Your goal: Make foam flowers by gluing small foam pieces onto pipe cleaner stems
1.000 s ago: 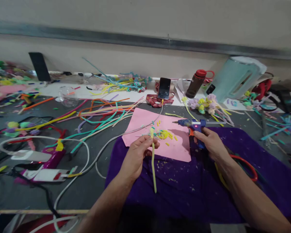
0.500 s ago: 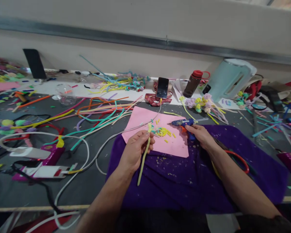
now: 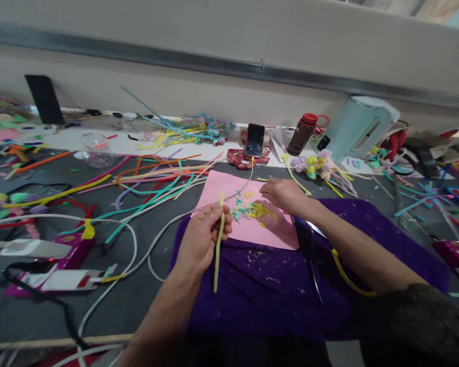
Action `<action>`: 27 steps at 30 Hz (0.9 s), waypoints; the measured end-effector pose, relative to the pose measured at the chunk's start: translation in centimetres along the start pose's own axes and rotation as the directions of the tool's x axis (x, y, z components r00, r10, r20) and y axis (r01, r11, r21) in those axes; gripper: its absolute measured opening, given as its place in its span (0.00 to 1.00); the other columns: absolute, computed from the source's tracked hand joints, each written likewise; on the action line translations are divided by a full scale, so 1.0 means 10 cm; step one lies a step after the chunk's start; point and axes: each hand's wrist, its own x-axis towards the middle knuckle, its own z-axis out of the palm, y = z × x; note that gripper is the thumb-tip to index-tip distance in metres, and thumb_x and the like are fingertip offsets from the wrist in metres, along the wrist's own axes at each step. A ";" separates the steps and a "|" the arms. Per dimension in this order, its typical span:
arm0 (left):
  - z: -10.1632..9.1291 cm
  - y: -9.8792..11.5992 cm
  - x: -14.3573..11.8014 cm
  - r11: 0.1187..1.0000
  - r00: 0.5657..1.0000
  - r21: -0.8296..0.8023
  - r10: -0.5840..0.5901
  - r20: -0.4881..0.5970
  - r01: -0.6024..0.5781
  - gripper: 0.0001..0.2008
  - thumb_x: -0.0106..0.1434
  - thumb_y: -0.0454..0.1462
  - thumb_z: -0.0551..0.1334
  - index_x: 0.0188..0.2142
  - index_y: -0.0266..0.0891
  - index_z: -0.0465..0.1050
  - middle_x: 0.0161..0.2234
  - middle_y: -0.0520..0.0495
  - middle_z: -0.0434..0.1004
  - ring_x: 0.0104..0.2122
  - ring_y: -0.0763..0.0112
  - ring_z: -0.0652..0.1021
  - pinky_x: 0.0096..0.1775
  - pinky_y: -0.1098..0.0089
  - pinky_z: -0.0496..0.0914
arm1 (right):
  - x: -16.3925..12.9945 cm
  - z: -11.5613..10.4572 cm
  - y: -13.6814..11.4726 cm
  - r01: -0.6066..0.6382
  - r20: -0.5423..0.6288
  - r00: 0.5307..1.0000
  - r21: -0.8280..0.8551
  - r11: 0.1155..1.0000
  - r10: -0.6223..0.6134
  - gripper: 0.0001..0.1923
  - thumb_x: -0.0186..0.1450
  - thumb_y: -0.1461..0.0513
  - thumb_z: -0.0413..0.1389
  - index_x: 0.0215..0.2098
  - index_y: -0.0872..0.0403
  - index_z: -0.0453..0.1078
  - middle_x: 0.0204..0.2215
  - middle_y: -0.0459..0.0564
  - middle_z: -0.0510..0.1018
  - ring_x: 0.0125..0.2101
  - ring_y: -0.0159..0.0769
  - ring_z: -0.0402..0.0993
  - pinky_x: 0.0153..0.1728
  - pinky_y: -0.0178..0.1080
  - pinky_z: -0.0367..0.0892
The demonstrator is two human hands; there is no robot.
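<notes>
The yellow pipe cleaner (image 3: 218, 244) is the thing in play here: it's pinched near its top end by the left hand (image 3: 201, 237), fingers closed around it, with the rest dangling down over the purple cloth (image 3: 275, 285). It's held just at the near-left edge of the pink paper (image 3: 275, 234). The right hand (image 3: 281, 193) is over the far side of that paper, fingers loosely curled down toward the pile of cut bits (image 3: 252, 210), yellow and teal mostly. Can't tell if that grip has actually caught a piece or is just resting on them.

So it looks like the picking-a-piece stage of building something onto the stem. Next move probably needs a fine pinch on one tiny bit, then lining it up with the stem tip, which is fiddly since the bits lie in a heap.

The worktop (image 3: 149, 290) is dark grey and a total mess: long pipe cleaners (image 3: 156, 178) fanned out to the left, a white cable (image 3: 110, 285) looping around, finished little flowers (image 3: 317, 165), a phone (image 3: 254, 139) propped up charging, a bottle (image 3: 301, 133) with a red lid, and a pale kettle (image 3: 357, 130). Plain beige wall behind, with a metal strip along it.
</notes>
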 end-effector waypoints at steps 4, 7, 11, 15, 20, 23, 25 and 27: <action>-0.09 0.05 0.06 0.999 0.998 -0.027 0.043 -0.054 -0.044 0.07 0.55 0.38 0.59 0.31 0.35 0.68 0.22 0.54 0.68 0.17 0.80 0.68 0.17 0.80 0.59 | 0.33 0.11 -0.06 0.061 0.039 0.998 -0.065 0.996 -0.058 0.17 0.65 0.55 0.45 0.42 0.53 0.72 0.37 0.54 0.74 0.34 0.40 0.72 0.27 0.35 0.57; -0.12 0.08 0.07 0.997 0.996 -0.047 0.057 -0.074 -0.060 0.07 0.55 0.38 0.59 0.30 0.35 0.68 0.21 0.54 0.68 0.16 0.81 0.67 0.16 0.80 0.57 | 0.41 0.18 -0.08 0.093 0.058 0.994 -0.085 0.992 -0.088 0.18 0.65 0.53 0.45 0.41 0.53 0.72 0.37 0.55 0.74 0.36 0.41 0.71 0.28 0.35 0.58; -0.13 0.09 0.04 0.996 0.996 -0.048 0.067 -0.053 -0.069 0.07 0.55 0.38 0.59 0.30 0.35 0.69 0.21 0.54 0.68 0.16 0.82 0.66 0.16 0.80 0.56 | 0.45 0.24 -0.09 0.126 0.088 0.989 -0.100 0.987 -0.117 0.18 0.62 0.51 0.49 0.37 0.54 0.73 0.36 0.56 0.75 0.37 0.43 0.71 0.30 0.35 0.60; -0.13 0.10 0.03 0.996 0.996 -0.058 0.070 -0.058 -0.074 0.07 0.55 0.38 0.59 0.30 0.35 0.69 0.21 0.54 0.68 0.16 0.82 0.66 0.16 0.79 0.56 | 0.48 0.28 -0.14 0.128 0.092 0.989 -0.101 0.987 -0.119 0.16 0.61 0.53 0.53 0.36 0.59 0.73 0.36 0.58 0.75 0.38 0.44 0.71 0.32 0.37 0.61; -0.12 0.09 0.04 0.997 0.997 -0.048 0.052 -0.060 -0.055 0.08 0.54 0.39 0.59 0.30 0.36 0.68 0.21 0.55 0.68 0.16 0.82 0.66 0.16 0.79 0.56 | 0.50 0.26 -0.16 0.111 0.070 0.992 -0.064 0.992 -0.107 0.16 0.61 0.55 0.53 0.35 0.62 0.71 0.35 0.61 0.76 0.38 0.45 0.71 0.33 0.36 0.61; -0.10 0.05 0.05 0.999 0.999 -0.041 0.020 -0.036 -0.021 0.08 0.53 0.40 0.60 0.30 0.36 0.68 0.21 0.55 0.68 0.15 0.82 0.66 0.16 0.80 0.56 | 0.42 0.17 -0.16 0.070 0.034 0.997 -0.039 0.997 -0.069 0.11 0.62 0.60 0.51 0.37 0.61 0.70 0.36 0.59 0.76 0.36 0.41 0.71 0.32 0.35 0.60; -0.08 0.01 0.05 0.998 1.000 -0.053 -0.019 0.004 0.020 0.09 0.53 0.40 0.61 0.31 0.36 0.69 0.21 0.55 0.69 0.15 0.83 0.65 0.15 0.80 0.56 | 0.29 0.09 -0.17 0.040 -0.011 0.999 0.022 0.999 -0.040 0.09 0.63 0.64 0.48 0.37 0.57 0.68 0.33 0.53 0.76 0.32 0.36 0.71 0.30 0.33 0.60; -0.06 -0.04 0.04 0.995 0.995 -0.061 -0.079 0.054 0.082 0.09 0.54 0.40 0.61 0.32 0.35 0.69 0.21 0.55 0.69 0.15 0.84 0.65 0.15 0.81 0.57 | 0.08 0.02 -0.22 0.042 -0.103 0.995 0.240 0.970 -0.018 0.08 0.63 0.65 0.47 0.35 0.56 0.67 0.28 0.47 0.74 0.27 0.30 0.69 0.28 0.31 0.59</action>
